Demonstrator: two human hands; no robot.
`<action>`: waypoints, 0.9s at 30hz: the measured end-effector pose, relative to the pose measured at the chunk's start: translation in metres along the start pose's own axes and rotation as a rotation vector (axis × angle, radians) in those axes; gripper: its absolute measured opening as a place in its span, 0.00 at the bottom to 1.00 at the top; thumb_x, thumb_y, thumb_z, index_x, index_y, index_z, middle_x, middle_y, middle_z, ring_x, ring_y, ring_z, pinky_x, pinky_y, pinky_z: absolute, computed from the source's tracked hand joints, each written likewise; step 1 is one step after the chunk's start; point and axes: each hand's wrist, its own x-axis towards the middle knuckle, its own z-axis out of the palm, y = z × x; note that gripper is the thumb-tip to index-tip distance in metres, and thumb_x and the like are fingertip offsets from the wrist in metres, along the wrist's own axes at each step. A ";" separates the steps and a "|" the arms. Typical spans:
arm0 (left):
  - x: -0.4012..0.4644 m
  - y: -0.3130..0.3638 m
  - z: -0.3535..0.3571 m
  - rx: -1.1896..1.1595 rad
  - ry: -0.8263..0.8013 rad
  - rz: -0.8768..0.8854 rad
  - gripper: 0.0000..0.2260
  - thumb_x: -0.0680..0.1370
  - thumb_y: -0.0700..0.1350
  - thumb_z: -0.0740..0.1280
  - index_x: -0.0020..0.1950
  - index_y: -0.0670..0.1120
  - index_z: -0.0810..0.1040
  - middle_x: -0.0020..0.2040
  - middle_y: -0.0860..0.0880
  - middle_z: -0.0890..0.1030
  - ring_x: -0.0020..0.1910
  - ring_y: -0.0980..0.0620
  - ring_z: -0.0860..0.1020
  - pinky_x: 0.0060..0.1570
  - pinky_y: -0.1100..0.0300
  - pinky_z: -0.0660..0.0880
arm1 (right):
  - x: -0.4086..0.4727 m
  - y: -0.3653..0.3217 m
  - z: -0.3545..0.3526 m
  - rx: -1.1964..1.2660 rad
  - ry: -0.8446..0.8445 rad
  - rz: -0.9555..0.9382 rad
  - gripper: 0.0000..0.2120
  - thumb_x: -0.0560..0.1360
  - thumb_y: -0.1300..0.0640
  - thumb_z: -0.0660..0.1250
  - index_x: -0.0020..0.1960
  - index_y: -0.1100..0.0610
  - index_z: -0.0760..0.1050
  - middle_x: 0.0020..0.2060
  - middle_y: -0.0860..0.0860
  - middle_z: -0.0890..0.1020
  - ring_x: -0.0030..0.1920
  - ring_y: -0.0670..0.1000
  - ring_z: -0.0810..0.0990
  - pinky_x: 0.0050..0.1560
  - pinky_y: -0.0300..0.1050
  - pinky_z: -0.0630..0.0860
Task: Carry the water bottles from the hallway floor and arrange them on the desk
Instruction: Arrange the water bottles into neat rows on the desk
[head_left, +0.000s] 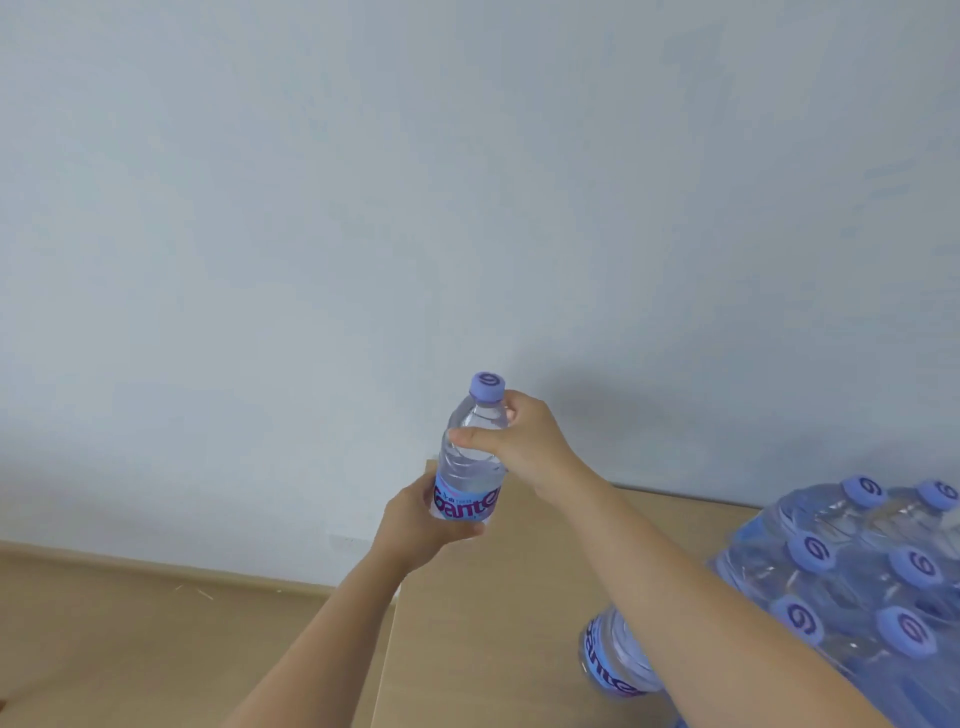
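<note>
A clear water bottle with a lilac cap and a blue label is held upright above the far left corner of the light wooden desk. My left hand grips its lower body round the label. My right hand grips its upper part just under the cap. A second single bottle stands on the desk, partly hidden behind my right forearm. A shrink-wrapped pack of several bottles with lilac caps sits on the desk at the right.
A plain pale wall rises directly behind the desk. To the left of the desk lies a wooden floor, lower down. The desk's left edge runs down near the middle of the view.
</note>
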 end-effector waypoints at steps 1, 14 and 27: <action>0.005 -0.005 0.002 0.005 0.010 -0.009 0.23 0.61 0.47 0.79 0.54 0.55 0.77 0.46 0.59 0.83 0.47 0.61 0.80 0.40 0.72 0.71 | 0.005 0.004 0.003 -0.002 0.003 0.011 0.19 0.63 0.52 0.77 0.51 0.54 0.76 0.48 0.50 0.82 0.51 0.52 0.81 0.54 0.51 0.78; 0.052 -0.033 0.002 0.163 0.067 0.007 0.20 0.62 0.46 0.79 0.46 0.59 0.74 0.42 0.59 0.79 0.41 0.64 0.76 0.35 0.74 0.67 | 0.033 0.037 0.029 -0.008 0.094 -0.001 0.20 0.61 0.54 0.79 0.45 0.45 0.69 0.43 0.41 0.77 0.43 0.40 0.76 0.39 0.34 0.70; 0.069 -0.021 0.000 0.218 0.046 -0.062 0.19 0.65 0.45 0.77 0.52 0.51 0.75 0.46 0.54 0.81 0.44 0.54 0.76 0.36 0.71 0.69 | 0.046 0.040 0.032 -0.092 0.132 0.016 0.31 0.63 0.49 0.78 0.59 0.60 0.69 0.57 0.57 0.74 0.58 0.54 0.75 0.57 0.51 0.75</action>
